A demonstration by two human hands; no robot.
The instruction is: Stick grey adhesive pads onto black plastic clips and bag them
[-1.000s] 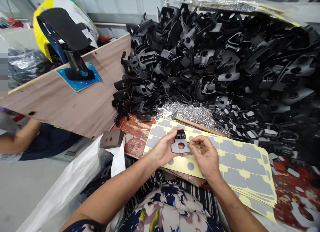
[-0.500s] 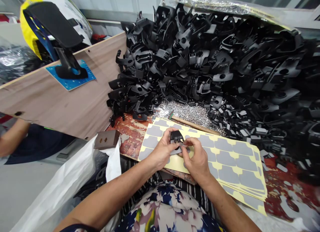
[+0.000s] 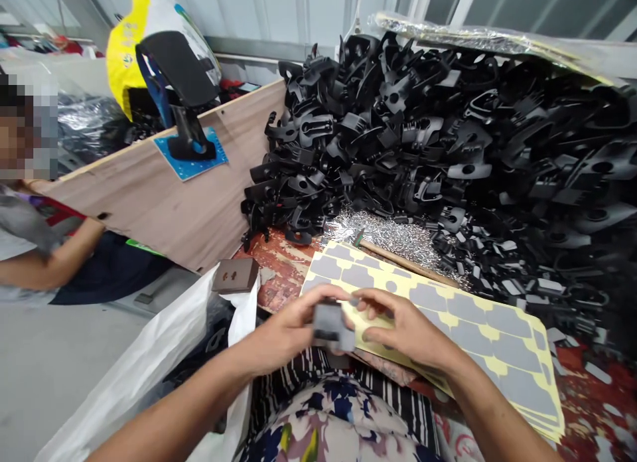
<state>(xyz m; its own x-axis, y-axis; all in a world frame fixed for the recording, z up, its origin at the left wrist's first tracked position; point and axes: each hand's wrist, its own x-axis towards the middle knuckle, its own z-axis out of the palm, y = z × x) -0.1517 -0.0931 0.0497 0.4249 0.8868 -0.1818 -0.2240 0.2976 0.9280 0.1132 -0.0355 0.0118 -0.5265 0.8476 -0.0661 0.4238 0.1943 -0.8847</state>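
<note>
My left hand (image 3: 293, 322) grips a black plastic bracket (image 3: 332, 326), holding it over the near edge of the label sheets. The bracket is smeared by motion, so its details are hard to read. Just to its right, my right hand (image 3: 398, 322) has thumb and forefinger apart, hovering above the sheets. A small grey spot shows by the forefinger's tip; I cannot tell whether it is a loose piece or the sheet behind. Under both hands lies a stack of yellow sheets with grey stickers (image 3: 517, 356).
Behind the sheets rises a big heap of black plastic parts (image 3: 368, 130). A wooden-handled tool (image 3: 403, 259) lies by a pile of small metal pins (image 3: 383, 230). A brown block (image 3: 236, 276) and white sack (image 3: 144, 356) are at left, beyond them a wooden board (image 3: 164, 203) and another person's arm (image 3: 74, 256).
My hands have moved apart, and my right fingers have come off the bracket. My left hand has brought the bracket lower and turned it. The camera view has shifted left.
</note>
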